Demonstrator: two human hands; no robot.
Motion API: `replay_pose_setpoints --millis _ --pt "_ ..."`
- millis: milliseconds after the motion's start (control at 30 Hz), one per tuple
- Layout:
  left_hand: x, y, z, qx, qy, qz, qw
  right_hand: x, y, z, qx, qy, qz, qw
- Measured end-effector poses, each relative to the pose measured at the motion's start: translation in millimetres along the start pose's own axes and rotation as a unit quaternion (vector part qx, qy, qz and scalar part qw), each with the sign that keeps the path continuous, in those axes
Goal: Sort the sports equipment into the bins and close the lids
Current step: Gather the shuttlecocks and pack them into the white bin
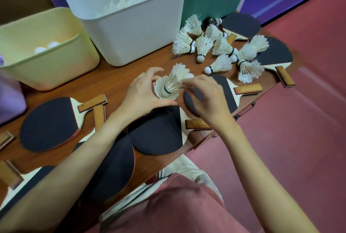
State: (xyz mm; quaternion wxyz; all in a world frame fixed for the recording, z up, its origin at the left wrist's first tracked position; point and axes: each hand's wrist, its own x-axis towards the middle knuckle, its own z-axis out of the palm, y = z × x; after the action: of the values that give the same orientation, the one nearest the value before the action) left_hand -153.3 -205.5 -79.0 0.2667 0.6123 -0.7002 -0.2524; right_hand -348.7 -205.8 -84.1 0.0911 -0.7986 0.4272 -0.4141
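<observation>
Both hands' fingers (149,77) curled around stacked shuttlecocks (171,85), pinching them between.

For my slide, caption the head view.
Both hands gather shuttlecocks near the white bin.

Your two hands (142,92) (207,100) meet at table (116,81) centre around stacked shuttlecocks (170,85), loose shuttlecocks (215,49) at two o'clock, three bins (131,27) from ten to one o'clock, paddles (48,122) from three round to nine o'clock
</observation>
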Motion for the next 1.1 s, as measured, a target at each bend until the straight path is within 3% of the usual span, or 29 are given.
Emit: replay_pose_setpoints --millis 167,333,433,533,667,767,1100 --pt "-4 -6 5 -0.023 0.009 -0.01 1.0 5 7 11 -0.017 -0.1 -0.08 0.992" --pt "-4 -12 7 -0.088 0.046 -0.028 0.995 8 6 9 0.039 -0.139 -0.066 0.987" --pt "-2 -14 9 -0.113 0.076 -0.037 0.99 14 13 -1 0.077 -0.07 -0.005 0.995" --pt "0 -14 10 -0.13 0.089 -0.04 0.987 25 43 -3 0.021 0.018 0.124 0.992" --pt "3 -11 11 -0.157 0.087 -0.016 0.984 40 81 0 -0.102 -0.051 0.312 0.943" --pt "6 -12 13 -0.174 0.101 -0.02 0.979 47 93 7 -0.148 -0.083 0.342 0.924" --pt "9 -16 8 -0.161 0.112 -0.039 0.98 58 114 12 -0.152 -0.036 0.411 0.898"
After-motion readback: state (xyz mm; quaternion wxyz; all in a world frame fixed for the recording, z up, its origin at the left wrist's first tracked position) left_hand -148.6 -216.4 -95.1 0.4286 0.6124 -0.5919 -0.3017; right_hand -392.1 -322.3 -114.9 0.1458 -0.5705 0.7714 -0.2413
